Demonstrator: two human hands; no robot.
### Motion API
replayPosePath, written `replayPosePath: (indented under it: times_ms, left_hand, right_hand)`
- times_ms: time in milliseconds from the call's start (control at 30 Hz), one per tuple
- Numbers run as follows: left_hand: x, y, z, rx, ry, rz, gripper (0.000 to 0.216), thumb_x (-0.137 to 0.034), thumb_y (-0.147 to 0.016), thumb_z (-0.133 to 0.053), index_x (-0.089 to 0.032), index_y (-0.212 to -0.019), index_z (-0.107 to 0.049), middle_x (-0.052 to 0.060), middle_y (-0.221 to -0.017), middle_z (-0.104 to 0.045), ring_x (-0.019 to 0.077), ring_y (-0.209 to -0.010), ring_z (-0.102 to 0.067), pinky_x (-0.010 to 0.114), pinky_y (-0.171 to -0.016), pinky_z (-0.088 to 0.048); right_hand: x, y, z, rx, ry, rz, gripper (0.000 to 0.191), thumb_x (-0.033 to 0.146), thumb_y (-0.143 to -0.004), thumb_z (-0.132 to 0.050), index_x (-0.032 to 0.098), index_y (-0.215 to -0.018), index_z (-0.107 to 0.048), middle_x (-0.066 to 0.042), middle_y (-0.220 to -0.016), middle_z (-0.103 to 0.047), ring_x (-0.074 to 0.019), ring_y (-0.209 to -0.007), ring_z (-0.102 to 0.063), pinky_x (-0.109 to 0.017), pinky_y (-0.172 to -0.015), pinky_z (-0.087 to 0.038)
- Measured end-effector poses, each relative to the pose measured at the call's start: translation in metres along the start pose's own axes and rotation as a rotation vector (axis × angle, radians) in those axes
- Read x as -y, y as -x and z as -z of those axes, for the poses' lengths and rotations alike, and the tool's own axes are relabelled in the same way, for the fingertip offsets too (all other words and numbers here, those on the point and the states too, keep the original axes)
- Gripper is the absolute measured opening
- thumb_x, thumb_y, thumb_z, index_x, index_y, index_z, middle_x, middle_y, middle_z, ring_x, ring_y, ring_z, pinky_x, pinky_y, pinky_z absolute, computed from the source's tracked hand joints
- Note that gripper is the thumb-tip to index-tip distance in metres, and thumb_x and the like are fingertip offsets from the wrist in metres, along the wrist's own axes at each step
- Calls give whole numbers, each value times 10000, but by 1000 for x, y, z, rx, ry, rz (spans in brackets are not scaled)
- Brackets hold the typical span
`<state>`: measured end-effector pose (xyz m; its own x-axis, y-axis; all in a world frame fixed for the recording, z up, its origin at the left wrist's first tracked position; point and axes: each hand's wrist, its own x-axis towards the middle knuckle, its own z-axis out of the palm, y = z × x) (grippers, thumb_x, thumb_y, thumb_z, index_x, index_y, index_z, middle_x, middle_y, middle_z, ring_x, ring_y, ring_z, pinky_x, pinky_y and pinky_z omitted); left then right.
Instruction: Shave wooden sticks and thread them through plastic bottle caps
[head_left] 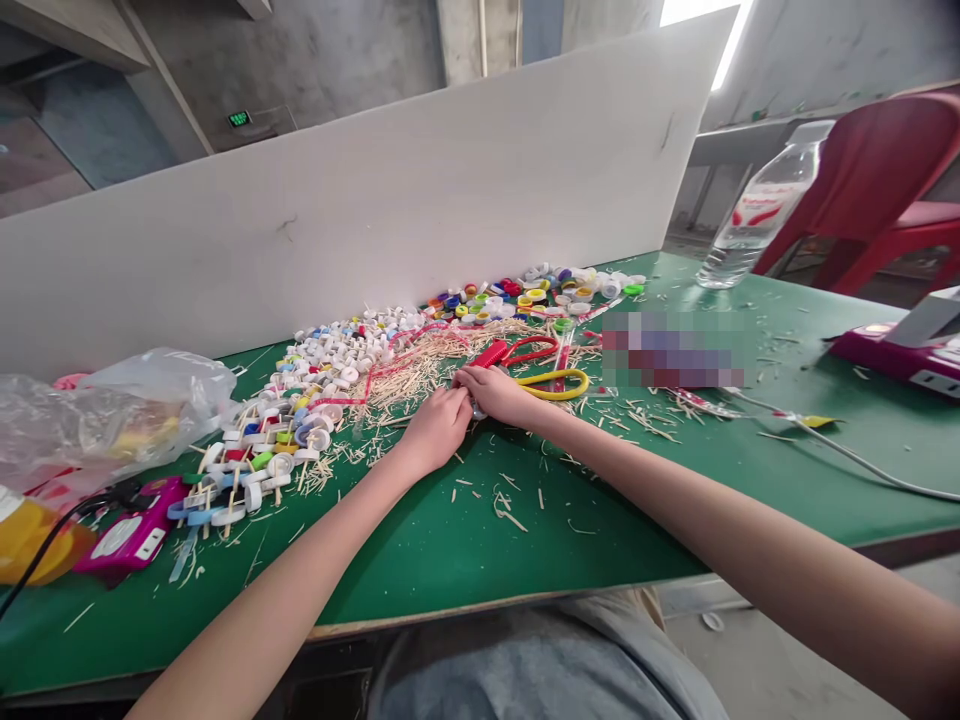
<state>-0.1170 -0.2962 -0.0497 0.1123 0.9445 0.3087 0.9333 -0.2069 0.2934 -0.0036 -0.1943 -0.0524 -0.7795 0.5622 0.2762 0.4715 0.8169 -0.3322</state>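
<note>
My left hand [437, 428] and my right hand [501, 394] meet over the table, their fingers closed together. Between them shows a bit of something small and greyish, mostly covered by the fingers, and I cannot make out what it is. Just behind my right hand lies a ridged red plastic piece [491, 354]. Beside it are a red loop handle [536, 346] and a yellow loop handle [564, 384], possibly of one tool. Thin wooden sticks [409, 385] lie heaped behind the hands. To the left is a wide pile of plastic bottle caps [330, 365], several with sticks through them.
More coloured caps [525, 292] lie along the white partition [360, 210]. A plastic bag [150, 400] and a magenta power strip [139, 525] are at left. On the right stand a water bottle [765, 215] and another power strip [900, 345], with a white cable [870, 465] crossing the green table [420, 565].
</note>
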Motion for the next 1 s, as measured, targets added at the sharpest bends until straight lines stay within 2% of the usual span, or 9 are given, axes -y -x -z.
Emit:
replayPosePath:
  times_ms: [267,567,867,933,1000]
  left_hand:
    - [3,0,-3,12,-34,-33,359,-246,-977,-235,-153,-942,-580,114,-979,-652,250,-921,-531,411,-881,-449]
    - [2,0,-3,7,-61,-48,360,-251,-981,-226,-161,-941,-571,108,-979,-646,246,-906,-528,403,-851,-448]
    - [1,0,-2,22,-14,-36,330,-224,-963,-251,-167,-891,-568,113,-928,-631,257,-914,-526,428,-861,-442]
    - [2,0,-1,27,19,-31,323,-220,-957,-260,-169,-867,-566,114,-919,-629,257,-916,-529,432,-870,-441]
    - [3,-1,2,31,64,-19,303,-220,-949,-284,-178,-837,-562,106,-914,-629,249,-919,-537,421,-882,-444]
  right_hand:
    - [-4,2,-3,28,136,84,298,205,-929,-387,168,-1122,-610,-124,-1198,-618,-243,-1034,-563,-333,-837,-353]
    - [-3,2,-1,31,133,74,314,205,-934,-370,173,-1130,-614,-112,-1195,-622,-231,-1007,-571,-325,-823,-360]
    - [1,4,1,1,-43,24,239,176,-879,-444,176,-1015,-641,-111,-1134,-641,-230,-1003,-559,-323,-860,-340]
    - [3,3,3,-19,-129,-15,242,212,-906,-406,177,-942,-642,-95,-1052,-663,-211,-950,-570,-313,-848,-352]
    - [3,4,6,-39,-235,-69,354,283,-956,-298,177,-894,-631,-71,-922,-670,-181,-849,-581,-290,-789,-382]
